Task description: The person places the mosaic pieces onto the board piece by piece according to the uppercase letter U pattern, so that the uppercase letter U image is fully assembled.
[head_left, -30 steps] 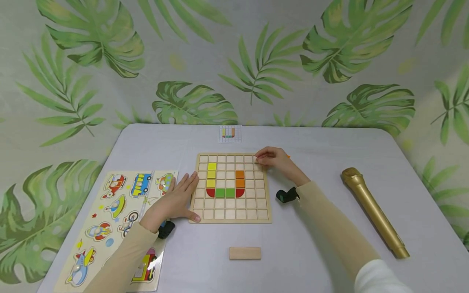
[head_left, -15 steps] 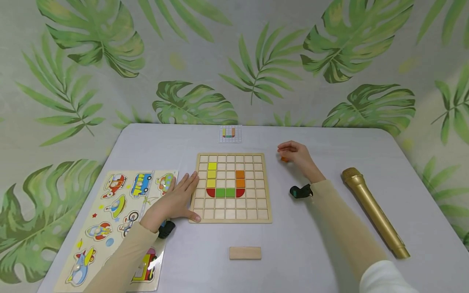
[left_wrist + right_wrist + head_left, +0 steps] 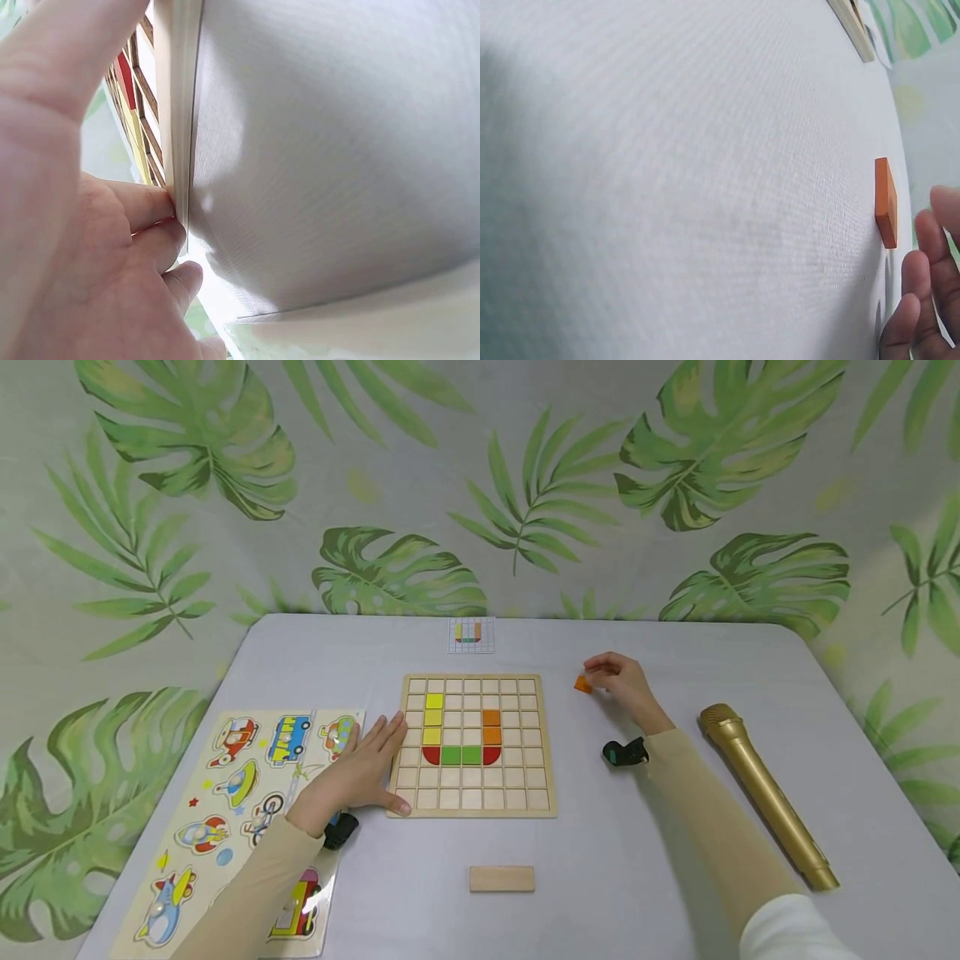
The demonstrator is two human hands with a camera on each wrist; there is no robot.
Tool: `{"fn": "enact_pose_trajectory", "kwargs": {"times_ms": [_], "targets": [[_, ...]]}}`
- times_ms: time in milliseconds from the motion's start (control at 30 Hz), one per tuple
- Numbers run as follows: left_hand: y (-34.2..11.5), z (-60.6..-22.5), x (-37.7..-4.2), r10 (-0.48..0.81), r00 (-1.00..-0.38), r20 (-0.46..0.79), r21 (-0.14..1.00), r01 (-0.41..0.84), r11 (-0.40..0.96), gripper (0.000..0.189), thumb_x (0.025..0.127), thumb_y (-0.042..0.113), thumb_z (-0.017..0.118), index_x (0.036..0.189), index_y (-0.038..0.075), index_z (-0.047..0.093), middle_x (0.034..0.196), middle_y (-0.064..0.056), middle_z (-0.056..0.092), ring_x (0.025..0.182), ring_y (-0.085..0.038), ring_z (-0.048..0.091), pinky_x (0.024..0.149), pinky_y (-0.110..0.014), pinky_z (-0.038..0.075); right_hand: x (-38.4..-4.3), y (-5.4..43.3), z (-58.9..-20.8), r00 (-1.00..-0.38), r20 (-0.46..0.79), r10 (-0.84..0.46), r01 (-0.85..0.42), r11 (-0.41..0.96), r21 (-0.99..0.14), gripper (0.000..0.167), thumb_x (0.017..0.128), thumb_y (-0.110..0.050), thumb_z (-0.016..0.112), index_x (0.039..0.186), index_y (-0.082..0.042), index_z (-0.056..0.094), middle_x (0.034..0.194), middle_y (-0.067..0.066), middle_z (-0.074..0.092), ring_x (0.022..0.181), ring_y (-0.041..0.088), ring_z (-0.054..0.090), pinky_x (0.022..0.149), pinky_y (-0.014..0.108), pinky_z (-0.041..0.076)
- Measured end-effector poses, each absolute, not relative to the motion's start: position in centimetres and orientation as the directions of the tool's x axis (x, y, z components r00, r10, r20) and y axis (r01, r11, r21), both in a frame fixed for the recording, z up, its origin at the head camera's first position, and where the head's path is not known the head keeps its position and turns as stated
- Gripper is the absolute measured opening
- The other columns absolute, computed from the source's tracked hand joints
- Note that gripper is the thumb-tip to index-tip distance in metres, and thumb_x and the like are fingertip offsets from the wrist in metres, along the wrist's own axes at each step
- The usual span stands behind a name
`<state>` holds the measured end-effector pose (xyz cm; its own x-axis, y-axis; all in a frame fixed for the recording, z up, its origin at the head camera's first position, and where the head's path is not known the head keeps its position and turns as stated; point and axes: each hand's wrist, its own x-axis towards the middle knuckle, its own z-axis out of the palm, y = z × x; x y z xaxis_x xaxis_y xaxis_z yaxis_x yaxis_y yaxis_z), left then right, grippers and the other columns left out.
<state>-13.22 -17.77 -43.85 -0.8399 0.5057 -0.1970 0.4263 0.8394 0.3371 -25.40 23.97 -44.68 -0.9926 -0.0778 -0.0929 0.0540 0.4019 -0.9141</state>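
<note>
My left hand [image 3: 356, 772] lies at the left edge of a wooden grid board [image 3: 549, 777], fingers spread. In the left wrist view its fingertips [image 3: 154, 206] touch the board's side. The board bears a U of coloured tiles: yellow tiles [image 3: 433, 717] on the left, red rounded corners [image 3: 491, 755], green tiles [image 3: 461, 755] along the bottom and orange tiles [image 3: 491, 726] on the right. Beyond the board's right edge, an orange square block [image 3: 582, 683] lies on the table. My right hand [image 3: 624, 685] hovers beside it, a small gap showing between fingers and block [image 3: 886, 202].
A pattern card [image 3: 471, 635] with a small U lies behind the board. At left is a vehicle puzzle board [image 3: 225, 793], partly under my left forearm. A plain wooden block [image 3: 502, 878] sits in front, and a gold microphone [image 3: 768, 795] lies at right.
My right hand has moved from the board's upper right corner rightward to the orange block, which now shows more fully. My left hand has stayed in place.
</note>
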Motion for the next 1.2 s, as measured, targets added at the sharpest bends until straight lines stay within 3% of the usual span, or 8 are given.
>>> {"fn": "enact_pose_trajectory", "kwargs": {"times_ms": [167, 400, 600, 900, 1200], "targets": [[-17.7, -43.8, -13.2, 0.503, -0.842, -0.196, 0.339, 0.424, 0.840, 0.125, 0.062, 0.054, 0.081, 0.149, -0.007, 0.017, 0.157, -0.020, 0.008, 0.142, -0.042, 0.005, 0.108, -0.064, 0.001, -25.6, 23.9, -45.0, -0.992, -0.104, -0.075, 0.056, 0.479, -0.876, 0.032, 0.087, 0.003, 0.061, 0.119, 0.006, 0.059, 0.119, 0.024, 0.059, 0.098, 0.026, 0.054, 0.079, 0.027, 0.042], [-17.7, -43.7, -13.1, 0.503, -0.842, -0.194, 0.343, 0.422, 0.839, 0.124, 0.062, 0.053, 0.081, 0.149, -0.008, 0.017, 0.157, -0.021, 0.009, 0.142, -0.042, 0.005, 0.108, -0.064, 0.001, -25.7, 23.4, -45.0, -0.992, -0.083, -0.093, 0.010, 0.603, -0.798, 0.028, 0.082, 0.005, 0.065, 0.110, 0.006, 0.062, 0.105, 0.020, 0.062, 0.085, 0.024, 0.053, 0.069, 0.024, 0.043], [-17.7, -43.7, -13.1, 0.506, -0.840, -0.195, 0.338, 0.427, 0.839, 0.124, 0.062, 0.054, 0.081, 0.149, -0.008, 0.017, 0.157, -0.021, 0.008, 0.142, -0.042, 0.005, 0.108, -0.064, 0.001, -25.6, 23.1, -44.7, -0.993, -0.087, -0.084, 0.018, 0.611, -0.792, 0.029, 0.079, 0.009, 0.063, 0.108, 0.007, 0.062, 0.103, 0.021, 0.061, 0.090, 0.027, 0.054, 0.069, 0.025, 0.044], [-17.8, -43.9, -13.3, 0.502, -0.841, -0.203, 0.332, 0.424, 0.843, 0.125, 0.062, 0.055, 0.080, 0.149, -0.007, 0.016, 0.157, -0.020, 0.007, 0.142, -0.042, 0.004, 0.108, -0.064, -0.001, -25.7, 21.7, -44.0, -0.973, -0.150, -0.174, 0.049, 0.480, -0.876, 0.025, 0.091, -0.004, 0.063, 0.114, 0.006, 0.060, 0.105, 0.018, 0.061, 0.084, 0.019, 0.055, 0.067, 0.024, 0.047], [-17.7, -43.8, -13.2, 0.506, -0.840, -0.196, 0.337, 0.427, 0.839, 0.125, 0.062, 0.054, 0.081, 0.149, -0.007, 0.017, 0.157, -0.021, 0.008, 0.142, -0.042, 0.004, 0.108, -0.064, 0.000, -25.0, 16.6, -42.2, -0.934, -0.160, -0.318, 0.018, 0.407, -0.913, 0.020, 0.089, -0.001, 0.064, 0.107, 0.009, 0.062, 0.094, 0.015, 0.063, 0.076, 0.017, 0.054, 0.069, 0.028, 0.048]]}}
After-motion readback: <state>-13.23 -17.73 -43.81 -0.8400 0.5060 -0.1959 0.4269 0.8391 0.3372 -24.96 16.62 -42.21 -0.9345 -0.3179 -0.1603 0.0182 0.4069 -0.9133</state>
